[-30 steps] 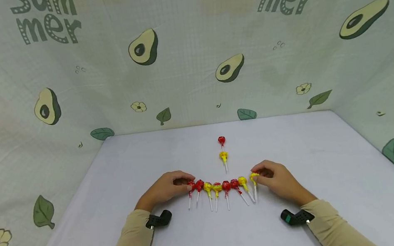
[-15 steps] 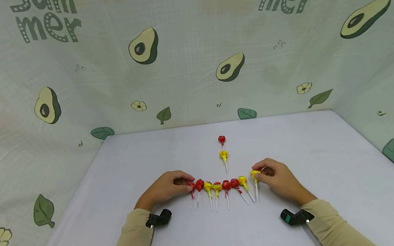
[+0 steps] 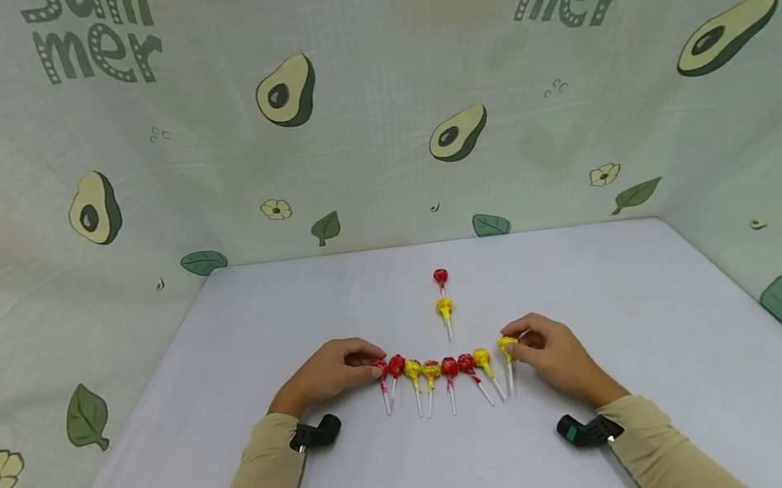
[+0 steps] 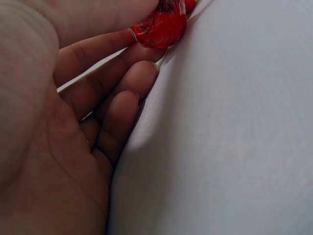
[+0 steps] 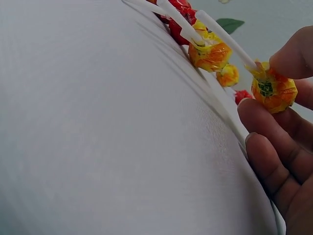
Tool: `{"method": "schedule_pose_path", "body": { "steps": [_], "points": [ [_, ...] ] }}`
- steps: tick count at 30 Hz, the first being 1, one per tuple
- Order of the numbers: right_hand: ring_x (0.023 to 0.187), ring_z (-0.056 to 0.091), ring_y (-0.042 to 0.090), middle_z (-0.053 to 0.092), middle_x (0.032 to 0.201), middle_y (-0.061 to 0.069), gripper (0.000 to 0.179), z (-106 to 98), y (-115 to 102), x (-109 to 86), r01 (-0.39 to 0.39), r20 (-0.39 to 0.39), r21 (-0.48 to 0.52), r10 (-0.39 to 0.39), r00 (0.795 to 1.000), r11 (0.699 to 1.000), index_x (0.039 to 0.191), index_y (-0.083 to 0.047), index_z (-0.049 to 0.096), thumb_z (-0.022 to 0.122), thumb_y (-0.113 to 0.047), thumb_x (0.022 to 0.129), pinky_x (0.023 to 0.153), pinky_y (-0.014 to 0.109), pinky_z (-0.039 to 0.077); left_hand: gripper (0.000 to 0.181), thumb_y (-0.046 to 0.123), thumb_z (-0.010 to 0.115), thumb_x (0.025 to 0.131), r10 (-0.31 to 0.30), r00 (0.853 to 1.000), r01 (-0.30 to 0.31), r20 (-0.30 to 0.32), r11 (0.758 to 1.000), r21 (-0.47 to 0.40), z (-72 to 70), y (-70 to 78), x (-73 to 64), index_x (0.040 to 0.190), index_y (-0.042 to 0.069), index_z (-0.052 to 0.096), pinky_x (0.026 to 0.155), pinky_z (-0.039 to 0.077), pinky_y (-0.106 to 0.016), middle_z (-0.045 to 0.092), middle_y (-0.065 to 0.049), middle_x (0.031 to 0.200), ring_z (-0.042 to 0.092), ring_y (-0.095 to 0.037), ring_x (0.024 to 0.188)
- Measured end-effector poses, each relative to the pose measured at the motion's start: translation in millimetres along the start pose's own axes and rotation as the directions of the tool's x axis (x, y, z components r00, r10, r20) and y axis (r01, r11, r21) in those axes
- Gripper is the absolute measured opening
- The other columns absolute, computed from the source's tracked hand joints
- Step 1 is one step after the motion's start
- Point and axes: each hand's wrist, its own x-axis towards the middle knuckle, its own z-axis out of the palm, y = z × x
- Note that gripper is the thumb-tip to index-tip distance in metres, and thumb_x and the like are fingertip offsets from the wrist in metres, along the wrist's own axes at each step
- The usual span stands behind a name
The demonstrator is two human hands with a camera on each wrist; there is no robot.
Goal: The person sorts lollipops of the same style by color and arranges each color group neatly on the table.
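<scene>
A light, even pinch that leaves the neighbours unbumped should serve best here: the left hand (image 3: 330, 372), low and angled inward, pinches the left-end red lollipop (image 3: 381, 368) between thumb and fingertips, though the thumb hides much of that grip, while the right hand (image 3: 551, 353), mirroring it, pinches the right-end yellow lollipop (image 5: 275, 91). Six more lollipops (image 3: 449, 367) curve between them on the table (image 3: 424, 481); beyond lie a farther yellow lollipop (image 3: 444, 307) and the farthest red lollipop (image 3: 441, 276).

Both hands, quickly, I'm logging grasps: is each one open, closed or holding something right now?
Left hand: holding, pinches the leftmost red lollipop by its head.
Right hand: holding, pinches the rightmost yellow lollipop by its head.
</scene>
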Motion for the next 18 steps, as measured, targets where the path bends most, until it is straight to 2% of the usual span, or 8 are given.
{"method": "schedule_pose_path", "body": {
  "steps": [4,9,13,18],
  "points": [
    [0.070,0.061,0.013,0.067,0.087,0.005,0.020,-0.5,0.9,-0.1,-0.017,0.001,0.025,0.017,1.000,1.000,0.111,-0.005,0.069,0.072,-0.011,0.092,0.058,0.026,0.045,0.022,0.029,0.074,0.092,-0.002,1.000,0.002,-0.006,1.000,-0.017,0.8,0.1,0.0,0.112,0.023,0.073,0.087,0.048,-0.036,0.067,0.008,0.103,0.059,-0.015,0.097],
    [0.070,0.064,0.015,0.071,0.090,0.009,0.022,0.1,1.5,0.7,-0.063,-0.011,0.062,0.064,0.998,0.996,0.114,-0.001,0.067,0.069,-0.005,0.092,0.059,0.026,0.046,0.019,0.028,0.074,0.092,-0.008,1.000,0.008,-0.007,1.000,-0.020,1.4,0.9,-1.0,0.110,0.024,0.073,0.088,0.048,-0.036,0.067,0.008,0.103,0.059,-0.016,0.097],
    [0.071,0.064,0.018,0.071,0.092,0.010,0.023,-0.1,0.7,2.2,-0.099,-0.022,0.082,0.101,0.995,0.992,0.114,-0.001,0.067,0.067,-0.004,0.091,0.058,0.027,0.046,0.018,0.029,0.073,0.093,0.007,1.000,-0.007,-0.005,1.000,-0.017,0.7,0.8,-1.6,0.111,0.027,0.073,0.090,0.047,-0.037,0.067,0.010,0.108,0.058,-0.015,0.100],
    [0.071,0.064,0.019,0.070,0.094,0.011,0.023,0.5,0.2,3.7,-0.101,-0.014,0.119,0.103,0.995,0.988,0.115,-0.001,0.067,0.067,-0.003,0.092,0.061,0.028,0.049,0.018,0.029,0.070,0.095,0.038,0.999,-0.038,-0.005,0.999,0.003,-0.7,-0.2,-1.7,0.113,0.030,0.074,0.092,0.046,-0.038,0.066,0.014,0.112,0.058,-0.014,0.104]
  ]
}}
